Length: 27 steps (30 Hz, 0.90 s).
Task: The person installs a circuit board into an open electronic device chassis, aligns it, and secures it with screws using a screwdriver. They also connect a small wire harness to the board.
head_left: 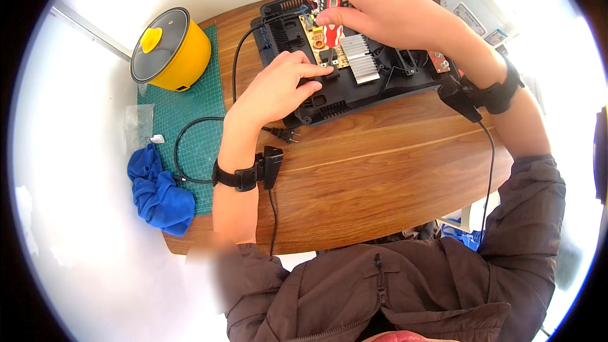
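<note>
My right hand (386, 9) is closed around the handle of a screwdriver (332, 33), red and white with black parts. Its shaft points down at the circuit board (315, 37) inside an opened black appliance housing (329, 98). With index finger and thumb stretched out, my left hand (275, 85) reaches over the housing's near left part. That index fingertip lies close by the screwdriver's lower end; whether they touch I cannot tell. Right of the shaft sits a silver finned heat sink (361, 60). A black fan (405, 60) is farther right, partly under my right arm.
A yellow pot (183, 57) with a dark lid stands on a green cutting mat (199, 104) at the left. Near it lie a blue cloth (158, 193) and a clear plastic bag (139, 123). A black power plug (283, 133) rests on the wooden table (367, 177). A white container (481, 3) stands back right.
</note>
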### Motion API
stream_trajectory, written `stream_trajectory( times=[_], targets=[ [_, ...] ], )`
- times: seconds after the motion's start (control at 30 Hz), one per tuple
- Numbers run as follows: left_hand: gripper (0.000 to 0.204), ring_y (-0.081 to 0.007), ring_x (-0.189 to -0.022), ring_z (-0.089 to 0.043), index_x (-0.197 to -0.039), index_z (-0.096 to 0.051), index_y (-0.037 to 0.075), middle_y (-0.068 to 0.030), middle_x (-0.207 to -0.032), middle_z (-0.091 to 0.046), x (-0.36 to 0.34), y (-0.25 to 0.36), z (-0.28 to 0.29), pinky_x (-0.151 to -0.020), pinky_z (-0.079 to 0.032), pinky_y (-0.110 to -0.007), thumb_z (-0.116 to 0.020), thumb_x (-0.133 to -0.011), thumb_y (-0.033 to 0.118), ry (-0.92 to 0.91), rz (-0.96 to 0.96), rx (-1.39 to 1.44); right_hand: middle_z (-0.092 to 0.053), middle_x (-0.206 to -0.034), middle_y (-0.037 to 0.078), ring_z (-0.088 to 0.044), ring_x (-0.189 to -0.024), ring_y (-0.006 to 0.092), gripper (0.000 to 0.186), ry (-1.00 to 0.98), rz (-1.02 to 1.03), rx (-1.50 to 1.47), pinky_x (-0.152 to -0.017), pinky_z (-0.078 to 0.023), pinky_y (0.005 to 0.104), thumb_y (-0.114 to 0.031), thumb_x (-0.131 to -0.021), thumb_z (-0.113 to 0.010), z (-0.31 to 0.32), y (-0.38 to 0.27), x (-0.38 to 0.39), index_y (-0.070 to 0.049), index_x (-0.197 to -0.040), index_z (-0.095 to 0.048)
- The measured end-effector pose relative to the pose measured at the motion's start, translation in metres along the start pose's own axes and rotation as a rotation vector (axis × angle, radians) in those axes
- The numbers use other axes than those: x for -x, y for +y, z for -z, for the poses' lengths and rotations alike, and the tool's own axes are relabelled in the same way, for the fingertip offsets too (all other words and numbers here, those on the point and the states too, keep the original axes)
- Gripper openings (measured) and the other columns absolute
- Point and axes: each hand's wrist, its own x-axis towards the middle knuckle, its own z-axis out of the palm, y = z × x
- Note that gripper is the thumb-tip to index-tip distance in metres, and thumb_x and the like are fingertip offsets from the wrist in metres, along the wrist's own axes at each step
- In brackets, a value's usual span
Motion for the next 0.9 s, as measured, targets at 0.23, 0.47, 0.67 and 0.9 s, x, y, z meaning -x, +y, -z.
stream_trajectory(
  times=[0.23, 0.47, 0.67, 0.9],
  targets=[
    [0.035, -0.0259, -0.111, -0.056, -0.135, -0.073, 0.017, -0.0071, -0.106, -0.062, -0.001, 0.001, 0.0, -0.098, -0.047, -0.036, -0.067, -0.099, 0.017, -0.013, 0.006, -0.009, -0.067, -0.105, 0.024, -0.064, -0.099, 0.0446, 0.03, 0.089, -0.031, 0.061, -0.086, -0.05, 0.0497, -0.025, -0.104, -0.06, -0.014, 0.005, -0.003, -0.001, -0.12, -0.053],
    [0.037, -0.0259, -0.107, -0.055, -0.135, -0.072, 0.017, -0.0076, -0.1, -0.059, -0.003, 0.0, -0.003, -0.098, -0.046, -0.037, -0.068, -0.098, 0.015, -0.005, -0.008, -0.02, -0.07, -0.1, 0.024, -0.066, -0.097, 0.0443, 0.03, 0.082, -0.099, 0.035, -0.084, -0.051, 0.0511, -0.026, -0.104, -0.061, -0.007, 0.009, 0.008, 0.0, -0.116, -0.057],
    [0.038, -0.0255, -0.104, -0.055, -0.135, -0.072, 0.017, -0.0073, -0.099, -0.058, 0.002, -0.004, -0.002, -0.096, -0.046, -0.037, -0.068, -0.097, 0.013, 0.006, 0.001, -0.015, -0.072, -0.097, 0.024, -0.069, -0.093, 0.0409, 0.027, 0.126, -0.154, -0.048, -0.083, -0.053, 0.0478, -0.026, -0.105, -0.058, 0.016, -0.008, 0.013, 0.0, -0.115, -0.059],
    [0.038, -0.025, -0.105, -0.056, -0.134, -0.072, 0.016, -0.0066, -0.1, -0.06, -0.003, -0.003, -0.003, -0.096, -0.047, -0.036, -0.07, -0.096, 0.011, 0.018, -0.015, -0.005, -0.07, -0.108, 0.013, -0.071, -0.091, 0.0202, 0.03, 0.728, -0.264, -0.448, -0.08, -0.058, 0.0312, -0.016, -0.096, -0.071, 0.037, 0.0, 0.109, 0.0, -0.119, -0.061]
  ],
)
